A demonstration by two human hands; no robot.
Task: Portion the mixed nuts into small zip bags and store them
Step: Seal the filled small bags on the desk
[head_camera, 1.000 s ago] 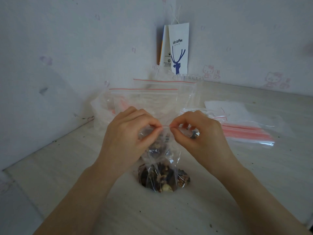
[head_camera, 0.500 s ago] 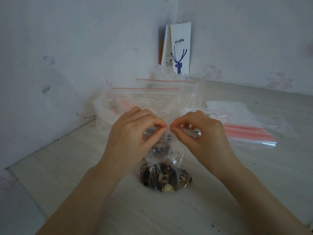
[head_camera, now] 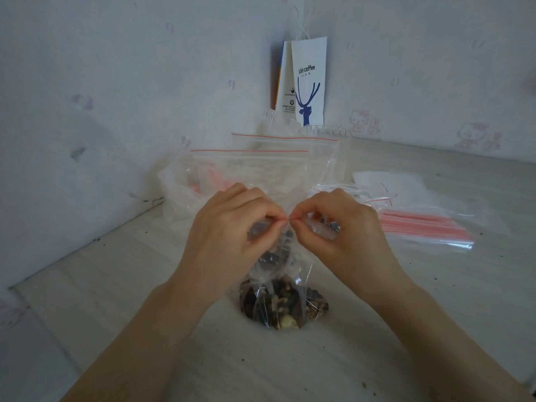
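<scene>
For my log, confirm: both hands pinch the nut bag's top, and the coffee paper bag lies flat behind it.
One error: the head view shows the coffee paper bag standing upright against the wall behind the nut bag. Left hand and right hand do pinch its top.

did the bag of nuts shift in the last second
No. The zip bag of nuts stands in the same spot in front of the luckin coffee paper bag; left hand and right hand still pinch its top.

White paper bag (head_camera: 310,82) against wall: "luckin coffee", blue deer logo; side print illegible.
</scene>
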